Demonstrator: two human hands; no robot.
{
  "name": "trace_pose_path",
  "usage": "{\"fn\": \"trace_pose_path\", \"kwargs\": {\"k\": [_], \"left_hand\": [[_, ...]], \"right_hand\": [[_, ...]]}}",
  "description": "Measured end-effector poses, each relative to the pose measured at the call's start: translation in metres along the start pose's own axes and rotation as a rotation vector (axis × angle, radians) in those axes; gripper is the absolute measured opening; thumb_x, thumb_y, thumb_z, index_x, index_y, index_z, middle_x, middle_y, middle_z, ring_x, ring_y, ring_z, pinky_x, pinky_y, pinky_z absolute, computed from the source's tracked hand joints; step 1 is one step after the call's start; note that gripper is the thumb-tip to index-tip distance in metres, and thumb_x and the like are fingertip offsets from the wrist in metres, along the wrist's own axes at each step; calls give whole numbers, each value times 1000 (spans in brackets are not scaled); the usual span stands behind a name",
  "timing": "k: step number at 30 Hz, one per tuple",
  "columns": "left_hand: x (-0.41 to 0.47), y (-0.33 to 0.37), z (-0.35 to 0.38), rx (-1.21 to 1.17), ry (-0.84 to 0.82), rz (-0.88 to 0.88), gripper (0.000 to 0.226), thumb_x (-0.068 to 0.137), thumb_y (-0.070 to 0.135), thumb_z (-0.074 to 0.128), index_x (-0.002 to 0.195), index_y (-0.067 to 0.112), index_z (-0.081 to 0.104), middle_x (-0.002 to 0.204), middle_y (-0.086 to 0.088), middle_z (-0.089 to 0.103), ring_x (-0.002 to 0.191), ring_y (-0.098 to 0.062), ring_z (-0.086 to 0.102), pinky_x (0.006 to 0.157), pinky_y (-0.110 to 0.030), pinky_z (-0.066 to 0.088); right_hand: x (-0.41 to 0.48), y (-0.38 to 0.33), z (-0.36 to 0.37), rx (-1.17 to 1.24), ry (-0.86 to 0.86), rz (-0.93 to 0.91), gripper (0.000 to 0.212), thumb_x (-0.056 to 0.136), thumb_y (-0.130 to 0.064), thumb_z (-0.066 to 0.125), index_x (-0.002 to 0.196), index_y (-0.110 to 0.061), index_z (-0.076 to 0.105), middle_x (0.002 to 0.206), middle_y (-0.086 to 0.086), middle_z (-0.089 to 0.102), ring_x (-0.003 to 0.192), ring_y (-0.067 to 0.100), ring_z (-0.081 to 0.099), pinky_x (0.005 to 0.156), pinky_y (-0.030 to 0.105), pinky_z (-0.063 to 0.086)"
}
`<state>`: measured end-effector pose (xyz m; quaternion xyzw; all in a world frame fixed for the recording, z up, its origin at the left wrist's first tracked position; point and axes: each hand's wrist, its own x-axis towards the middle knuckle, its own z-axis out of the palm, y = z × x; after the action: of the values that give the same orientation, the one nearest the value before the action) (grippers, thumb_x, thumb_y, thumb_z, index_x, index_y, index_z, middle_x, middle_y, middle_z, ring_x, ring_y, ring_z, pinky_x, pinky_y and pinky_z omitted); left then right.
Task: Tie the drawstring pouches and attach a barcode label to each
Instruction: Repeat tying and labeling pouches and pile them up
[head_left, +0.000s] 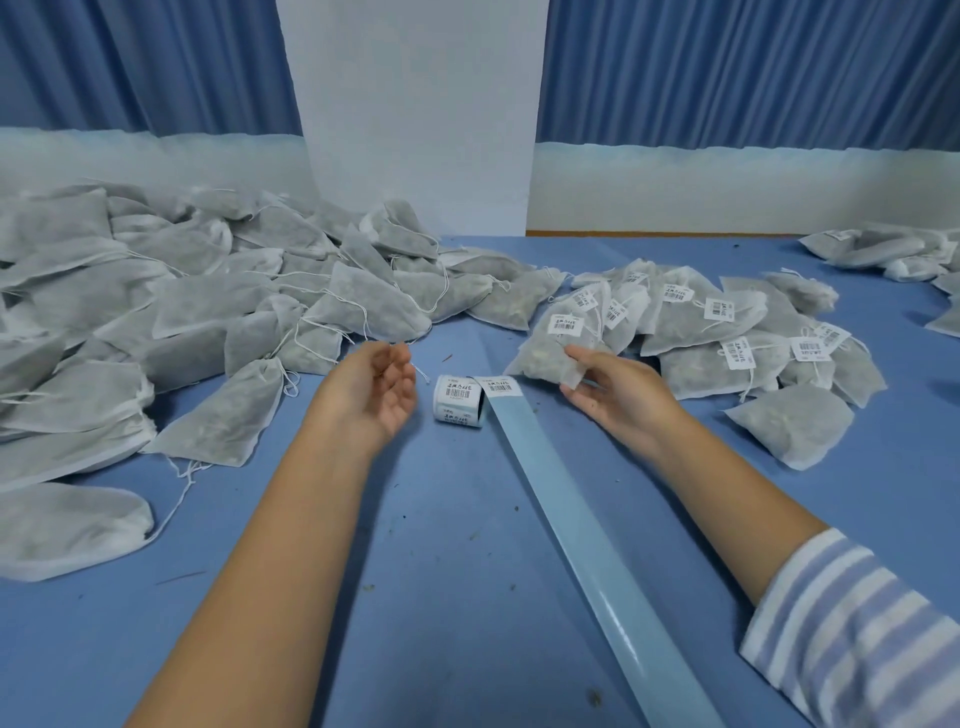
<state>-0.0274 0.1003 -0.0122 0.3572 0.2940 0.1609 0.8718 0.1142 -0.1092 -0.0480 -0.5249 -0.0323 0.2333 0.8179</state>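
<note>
Pinching a filled pouch (540, 358) at its near corner, your right hand (618, 395) has its thumb on top of the fabric and its fingers curled beneath, so the bag lies tilted just ahead of that hand on the blue table (441, 545). The pouch already carries a barcode label (565, 325) near its upper end, and its far edge touches the heap of labelled pouches (727, 332) spread out to your right. Your left hand (376, 389) hangs just above the table with its palm turned up and inward, its fingers loosely bent and gripping nothing (a thin white string lies close to the fingertips, but whether it touches them is not clear). Between your two hands stands the label roll (457, 401), on its side, nearer to the left hand than to the right. From it a pale blue backing strip (571, 519) runs toward you under the right forearm, with one label (497, 385) left at its top end. The big pile of unlabelled pouches (208, 312) lies just beyond and beside your left hand, drawstrings trailing loose. A striped sleeve (857, 634) is pushed up your right arm.
</note>
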Motion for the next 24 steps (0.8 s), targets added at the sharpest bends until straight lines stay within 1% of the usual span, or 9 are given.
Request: {"fn": "trace_pose_path", "kwargs": {"k": [2,4,7,9,12,15,18,21,24], "left_hand": [[2,3,-4,19,44,14,23,97,12,47,76,11,56,52,5,56,40,-5,53,39,-12,43],[4,4,-7,-24,88,-11,22,97,12,48,76,11,55,62,4,56,52,-7,54,41,-12,44],[10,2,-11,-75,142,-35,21,99,15,48,79,9,53,75,0,55,64,-11,55,42,-14,48],[16,2,-14,-50,182,-17,18,99,14,48,83,8,53,82,-3,55,67,-13,58,44,-18,51],[25,-2,-18,63,231,44,7,100,12,48,97,9,54,89,-4,55,69,-13,58,46,-20,51],[33,-10,-25,602,327,354,20,97,9,50,82,18,60,80,-1,60,63,-12,54,57,-24,47],[38,-19,-36,1268,416,622,14,93,19,60,95,12,72,102,-8,70,92,-28,62,77,-31,42],[44,-24,-37,1456,447,597,30,93,31,64,112,10,71,122,-16,63,112,-36,58,84,-37,47],[44,-25,-35,1497,465,633,19,95,30,62,97,13,71,118,-16,62,105,-37,59,73,-35,44]], "right_hand": [[3,-1,0,104,11,10,16,93,-3,59,108,-1,66,96,6,76,88,19,74,73,30,60],[7,-1,-1,155,39,11,19,94,-4,57,113,-3,63,110,8,71,101,22,70,85,34,58],[10,5,-3,68,0,-43,29,95,-3,54,123,-11,56,121,-2,60,117,20,60,100,36,50],[8,11,-1,-174,0,-104,44,93,-1,55,135,-14,51,113,-5,56,105,16,63,101,36,50],[3,18,4,-716,138,-270,36,86,-5,56,116,-21,67,79,-2,57,67,12,63,81,30,55],[-2,23,6,-958,109,-379,29,86,-11,55,101,-29,72,78,-4,57,67,8,57,70,16,45],[-5,26,6,-1089,81,-474,25,88,-11,57,96,-27,73,86,-12,53,71,-1,53,66,0,35],[-8,29,8,-1164,43,-499,23,88,-10,59,94,-26,74,89,-11,49,76,3,52,70,1,33],[-9,30,10,-1194,22,-486,22,89,-11,59,94,-26,74,91,-8,49,78,2,51,72,7,33]]}}
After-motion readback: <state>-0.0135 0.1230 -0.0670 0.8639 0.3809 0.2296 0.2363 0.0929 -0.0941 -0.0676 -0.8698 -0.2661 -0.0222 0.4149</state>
